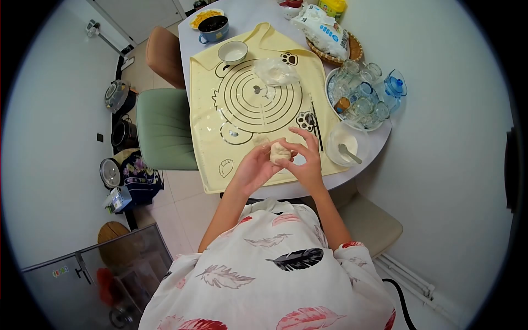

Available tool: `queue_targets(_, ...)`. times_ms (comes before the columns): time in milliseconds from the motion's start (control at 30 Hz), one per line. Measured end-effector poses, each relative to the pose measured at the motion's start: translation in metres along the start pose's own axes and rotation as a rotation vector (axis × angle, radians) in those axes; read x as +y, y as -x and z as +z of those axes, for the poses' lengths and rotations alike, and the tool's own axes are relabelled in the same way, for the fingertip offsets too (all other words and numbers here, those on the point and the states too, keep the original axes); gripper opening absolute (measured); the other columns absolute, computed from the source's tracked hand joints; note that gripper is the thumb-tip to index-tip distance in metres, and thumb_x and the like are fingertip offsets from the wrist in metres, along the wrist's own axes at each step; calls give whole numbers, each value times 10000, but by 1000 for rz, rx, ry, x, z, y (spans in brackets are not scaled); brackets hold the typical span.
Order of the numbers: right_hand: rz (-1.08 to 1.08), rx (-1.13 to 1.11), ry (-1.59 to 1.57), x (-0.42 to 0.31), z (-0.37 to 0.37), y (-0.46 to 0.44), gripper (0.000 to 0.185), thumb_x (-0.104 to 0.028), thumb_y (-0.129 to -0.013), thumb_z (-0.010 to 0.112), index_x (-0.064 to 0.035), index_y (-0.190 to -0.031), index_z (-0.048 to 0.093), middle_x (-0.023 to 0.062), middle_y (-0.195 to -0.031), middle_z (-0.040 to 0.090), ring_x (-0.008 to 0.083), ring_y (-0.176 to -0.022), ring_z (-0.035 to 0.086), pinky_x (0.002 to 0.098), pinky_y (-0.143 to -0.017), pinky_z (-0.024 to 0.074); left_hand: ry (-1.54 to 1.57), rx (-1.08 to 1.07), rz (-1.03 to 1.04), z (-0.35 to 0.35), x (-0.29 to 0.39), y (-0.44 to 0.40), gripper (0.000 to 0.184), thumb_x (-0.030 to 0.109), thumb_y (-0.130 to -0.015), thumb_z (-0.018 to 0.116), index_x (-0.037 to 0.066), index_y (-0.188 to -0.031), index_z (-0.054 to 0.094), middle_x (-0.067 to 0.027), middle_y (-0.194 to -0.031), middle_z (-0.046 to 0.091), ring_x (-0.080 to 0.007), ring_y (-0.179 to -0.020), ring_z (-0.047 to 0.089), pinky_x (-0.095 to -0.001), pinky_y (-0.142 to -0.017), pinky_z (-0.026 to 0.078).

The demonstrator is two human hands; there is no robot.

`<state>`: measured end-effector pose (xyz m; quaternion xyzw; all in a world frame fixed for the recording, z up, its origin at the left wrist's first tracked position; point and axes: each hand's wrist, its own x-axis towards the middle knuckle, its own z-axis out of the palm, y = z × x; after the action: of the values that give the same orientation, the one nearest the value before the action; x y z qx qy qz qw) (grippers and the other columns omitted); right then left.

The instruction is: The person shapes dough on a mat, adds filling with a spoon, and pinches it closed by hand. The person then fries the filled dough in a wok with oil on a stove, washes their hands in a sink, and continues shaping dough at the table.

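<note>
Supported the dough [280, 154] with the left hand [256, 166], palm loosely open and fingertips against one side; pinched the other side between thumb and forefinger of the right hand [308, 165], remaining fingers spread outward. Held it over the near part of the yellow mat [204, 157]. Seemed, by judgement, to be at shaping or gathering by hand. Called next, most likely, for small pinches and a turn, with light, even pressure.

Could not make out the underside, any seam or any filling, all hidden by the fingers. Could not identify a pale patch [262, 139] just beyond the left fingertips.

Farther out, saw dark sticks [317, 126] and, just beside the mat, a bowl of white powder [331, 146] with a spoon [350, 154]. Could not name the contents of the crumpled plastic bag [276, 72], nor those of the blue pot [213, 36].
</note>
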<state>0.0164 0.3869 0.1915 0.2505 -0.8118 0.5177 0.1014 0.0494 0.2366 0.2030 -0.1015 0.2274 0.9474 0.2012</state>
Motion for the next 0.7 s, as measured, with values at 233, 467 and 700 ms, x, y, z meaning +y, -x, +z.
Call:
queue_targets(233, -245, 117, 178, 8, -3, -1, 201, -133, -614, 739, -128, -803, 671, 37, -1113, 534, 249, -1086, 429, 388, -957, 294, 108, -77, -33, -7, -1, 4, 447, 29, -767, 348, -59, -1201, 408, -167, -1250, 431, -263, -1150, 440, -401, -1020, 345)
queue_targets(467, -149, 52, 329, -13, -27, -11, 404, -205, -629, 726, -152, -1017, 626, 29, -1104, 545, 231, -1084, 459, 416, -949, 293, -179, -75, -9, 4, 6, 4, 607, 6, -674, 370, -66, -1274, 324, -154, -1204, 467, -202, -1114, 471, -349, -1005, 352)
queue_targets(700, -187, -91, 120, -11, -30, -14, 436, -138, -622, 736, -123, -1041, 615, 41, -1051, 523, 227, -1036, 469, 353, -910, 338, -407, -90, -40, 15, 18, 7, 638, -55, -701, 461, -33, -1317, 297, -133, -1219, 472, -223, -1106, 507, -309, -976, 372)
